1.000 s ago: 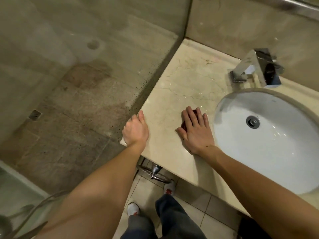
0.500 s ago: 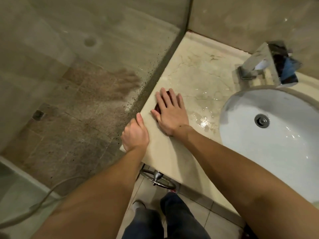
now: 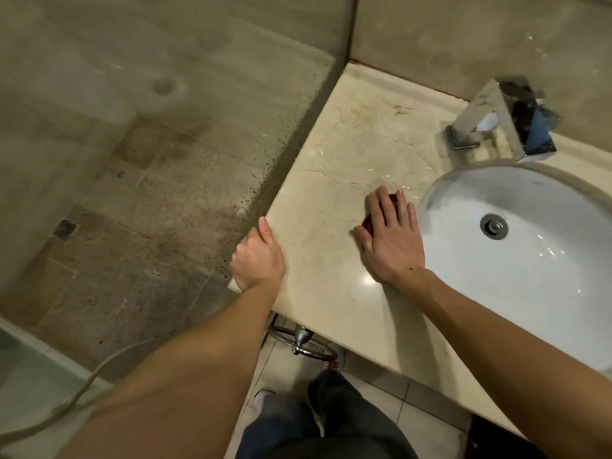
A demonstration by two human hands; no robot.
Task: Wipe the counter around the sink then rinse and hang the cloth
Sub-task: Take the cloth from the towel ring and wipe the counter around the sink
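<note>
A beige marble counter holds a white oval sink at the right. My right hand lies flat on the counter just left of the sink rim, pressing a dark red cloth that shows only at the edges of my fingers. My left hand grips the counter's front left corner, thumb on top. Wet streaks glisten on the marble beyond my right fingers.
A chrome faucet stands behind the sink. A spotted glass shower panel borders the counter's left edge, with a floor drain beyond. A chrome ring holder hangs under the counter. My legs and shoes are below.
My right hand has slid the cloth from the counter's left edge back to the right, beside the sink rim. My left hand has stayed on the corner.
</note>
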